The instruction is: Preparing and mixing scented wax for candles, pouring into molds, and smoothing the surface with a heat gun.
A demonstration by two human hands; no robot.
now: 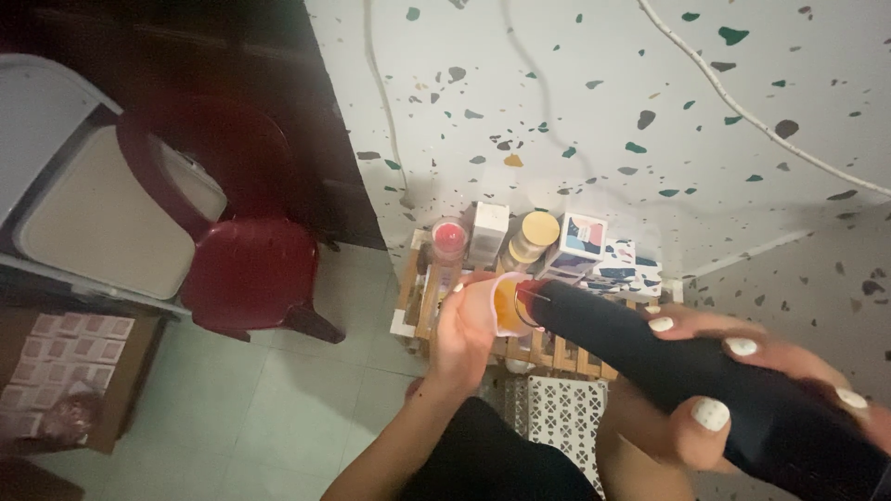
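Nozzle of black dryer [705, 380] up-left, into pink cup [497, 306].

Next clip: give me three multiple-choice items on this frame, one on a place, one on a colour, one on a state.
1. Where does the red plastic chair stand?
A. left of the wooden rack
B. on the rack
C. right of the rack

2. What colour is the jar lid on the rack?
A. blue
B. yellow
C. black

3. What does the left hand hold?
A. nothing
B. a spoon
C. a small pink cup

Answers: 1 A, it stands on the floor tiles at left. 2 B, the round lid is yellow. 3 C, the fingers wrap the cup at the black device's tip; the right hand holds the device.
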